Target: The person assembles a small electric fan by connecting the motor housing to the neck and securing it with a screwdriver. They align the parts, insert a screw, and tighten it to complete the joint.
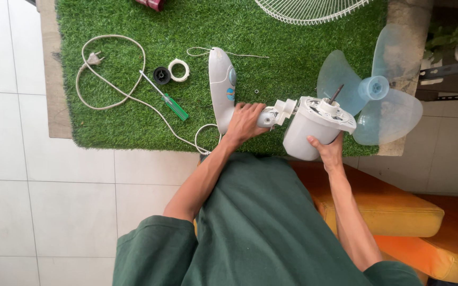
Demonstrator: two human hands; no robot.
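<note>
Gripping the grey neck of one dismantled fan body (223,85), the left hand (246,123) closes around the stem at frame centre, just beside a white joint. The right hand (328,153) cups the underside of one white motor housing (307,130), fingers wrapped on its lower wall, right of centre. One dark shaft stands out of the housing's top.

Counted on the green turf mat (117,21): one translucent blue blade set (377,90) with three blades, at the right edge of the mat, close to the housing; one white wire guard (308,10), cut off by the upper edge; one green-handled screwdriver (168,98), left of centre; one black round cap (161,74) and one white ring (179,69), touching side by side above the screwdriver; one white power cord (104,79) with one plug, looped at upper left and running toward the fan body.

Labels: the fan body carries one blue oval control panel on its right side, upper centre; markings too small to read. One orange cushion (398,212) lies at lower right, beside the person's green garment.
</note>
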